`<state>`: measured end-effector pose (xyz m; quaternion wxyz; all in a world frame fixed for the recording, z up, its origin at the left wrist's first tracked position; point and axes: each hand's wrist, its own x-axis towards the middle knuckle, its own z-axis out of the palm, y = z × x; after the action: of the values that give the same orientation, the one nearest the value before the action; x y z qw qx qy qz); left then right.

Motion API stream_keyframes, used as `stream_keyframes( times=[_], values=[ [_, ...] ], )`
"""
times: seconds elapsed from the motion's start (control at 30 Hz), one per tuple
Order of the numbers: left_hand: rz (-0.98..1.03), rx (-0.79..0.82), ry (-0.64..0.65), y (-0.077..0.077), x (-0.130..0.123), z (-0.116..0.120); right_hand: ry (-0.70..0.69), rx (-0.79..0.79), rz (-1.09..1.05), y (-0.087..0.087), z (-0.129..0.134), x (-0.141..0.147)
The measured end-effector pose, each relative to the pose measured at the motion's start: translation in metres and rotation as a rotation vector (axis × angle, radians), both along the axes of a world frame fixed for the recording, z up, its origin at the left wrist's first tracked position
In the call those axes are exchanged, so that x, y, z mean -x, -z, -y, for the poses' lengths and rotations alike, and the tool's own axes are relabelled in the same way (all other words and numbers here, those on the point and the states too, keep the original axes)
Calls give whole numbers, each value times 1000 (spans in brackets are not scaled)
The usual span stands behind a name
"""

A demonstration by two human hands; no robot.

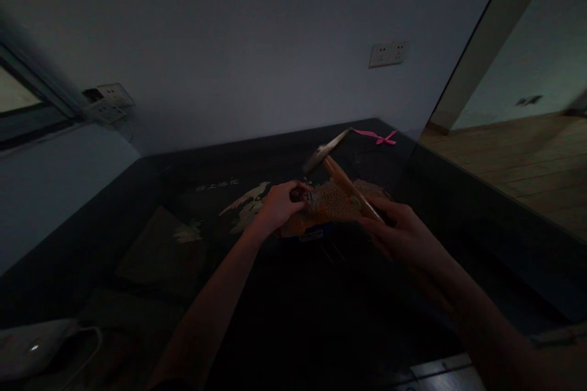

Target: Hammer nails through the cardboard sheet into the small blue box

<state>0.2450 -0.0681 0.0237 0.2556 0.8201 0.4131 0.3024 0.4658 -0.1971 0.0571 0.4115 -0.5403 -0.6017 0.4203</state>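
Note:
My right hand (397,223) is wrapped round the wooden handle of a hammer (346,184). The hammer's metal head is raised, slightly blurred, up and to the right of my left fingers. My left hand (280,204) rests at the left end of a speckled orange-brown piece (332,204), thumb and forefinger curled toward each other. Small dark marks show by those fingertips, but the dim light hides what they pinch. A blue edge with a pale label (312,234) shows under the speckled piece.
The dark table (275,324) bears a painted bird (245,198) and pale characters. A pink ribbon (384,138) lies near its back right corner. Wall sockets (387,54) sit behind. A white device (34,348) with a cable is at lower left.

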Motion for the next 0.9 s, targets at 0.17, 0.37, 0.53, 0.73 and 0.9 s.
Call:
stream_keyframes(
  times=[0.17,0.37,0.53,0.73,0.9],
  values=[
    [-38,-143,-59,-31,8,18,56,42,-197,30,-6,-4],
    [-231,-95,315,-54,-9,72,61,27,-309,43,-11,-14],
    [-701,-89,483,-19,-36,97,43,21,-294,42,-12,-12],
    [-959,-129,304,7,-50,93,29,32,-258,36,-8,-9],
    [-974,-131,309,14,-53,89,8,35,-276,38,-9,-10]
  ],
)
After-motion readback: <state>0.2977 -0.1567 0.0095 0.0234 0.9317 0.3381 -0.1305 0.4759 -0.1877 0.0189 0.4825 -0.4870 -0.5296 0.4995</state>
